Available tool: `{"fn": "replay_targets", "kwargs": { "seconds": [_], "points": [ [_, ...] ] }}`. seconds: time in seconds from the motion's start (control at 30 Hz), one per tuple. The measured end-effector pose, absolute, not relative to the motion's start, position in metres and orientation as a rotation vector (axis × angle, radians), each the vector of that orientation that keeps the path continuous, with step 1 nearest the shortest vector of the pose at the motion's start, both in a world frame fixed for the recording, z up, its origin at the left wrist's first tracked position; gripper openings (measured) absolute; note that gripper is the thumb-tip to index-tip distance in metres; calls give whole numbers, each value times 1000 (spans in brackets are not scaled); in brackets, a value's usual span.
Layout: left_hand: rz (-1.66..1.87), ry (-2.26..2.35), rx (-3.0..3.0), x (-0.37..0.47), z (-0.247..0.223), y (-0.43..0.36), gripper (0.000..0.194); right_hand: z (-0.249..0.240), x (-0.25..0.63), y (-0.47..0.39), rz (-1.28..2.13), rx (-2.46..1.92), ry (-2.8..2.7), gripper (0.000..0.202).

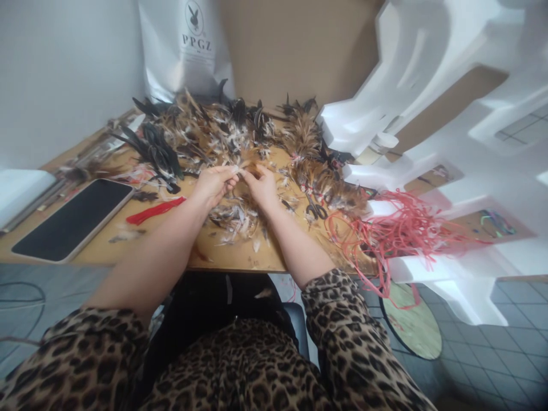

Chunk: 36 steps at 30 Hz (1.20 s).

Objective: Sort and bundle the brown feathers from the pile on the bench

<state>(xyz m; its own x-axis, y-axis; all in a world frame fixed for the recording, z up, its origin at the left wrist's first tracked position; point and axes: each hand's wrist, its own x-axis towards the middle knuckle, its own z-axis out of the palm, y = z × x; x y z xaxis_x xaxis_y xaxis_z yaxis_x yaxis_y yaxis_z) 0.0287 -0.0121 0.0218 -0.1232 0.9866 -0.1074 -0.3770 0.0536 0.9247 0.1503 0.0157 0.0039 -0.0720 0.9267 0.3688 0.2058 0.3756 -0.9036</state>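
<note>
Head view: from where I stand, a person in leopard-print sleeves (346, 319) is at work over a wooden table (274, 260), and I take the black scissors (317, 211) lying there as my landmark. Both hands are to the left of the scissors and slightly farther from the person's body. The left hand (214, 185) pinches thumb against fingers at a small brown feather tuft (252, 166); the right hand (263, 185) meets it, its grip narrow on that same tuft. Just which strands or quills sit between the fingertips is too small for me to tell.

Left of the scissors, under the wrists, loose pale feathers (233, 221) are scattered. Farther left lies a red strand bundle (154, 210), and left of that, a dark-screened phone (75, 220). Bundled brown feathers (336, 185) lie just to the right of the scissors, with tangled pink-red ribbons (398, 228) beyond them on the right, against white plastic pieces (428, 274). Beyond the scissors, off to the left, spreads a big feather heap (192, 128), with a silvery bag (184, 63) behind.
</note>
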Motion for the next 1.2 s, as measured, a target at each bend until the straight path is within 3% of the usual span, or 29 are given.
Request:
{"fn": "replay_targets", "kwargs": {
  "seconds": [0.17,0.43,0.8,0.9,1.07,1.2],
  "points": [
    [1404,1068,793,27,20,-9,5,5,152,15,792,-1068,-1702,21],
    [1267,1309,1224,23,17,-11,13,29,169,-1,243,-996,-2154,17],
    [1016,1261,1404,16,21,-16,18,32,182,10,372,-848,-2193,10],
    [906,1170,1387,14,22,-18,16,35,186,10,586,-823,-2187,12],
    [771,832,1066,13,29,-24,11,29,195,16,1384,-788,-1799,25],
    [784,561,683,13,33,-25,15,21,181,15,1435,-773,-1465,33]
  ]
}}
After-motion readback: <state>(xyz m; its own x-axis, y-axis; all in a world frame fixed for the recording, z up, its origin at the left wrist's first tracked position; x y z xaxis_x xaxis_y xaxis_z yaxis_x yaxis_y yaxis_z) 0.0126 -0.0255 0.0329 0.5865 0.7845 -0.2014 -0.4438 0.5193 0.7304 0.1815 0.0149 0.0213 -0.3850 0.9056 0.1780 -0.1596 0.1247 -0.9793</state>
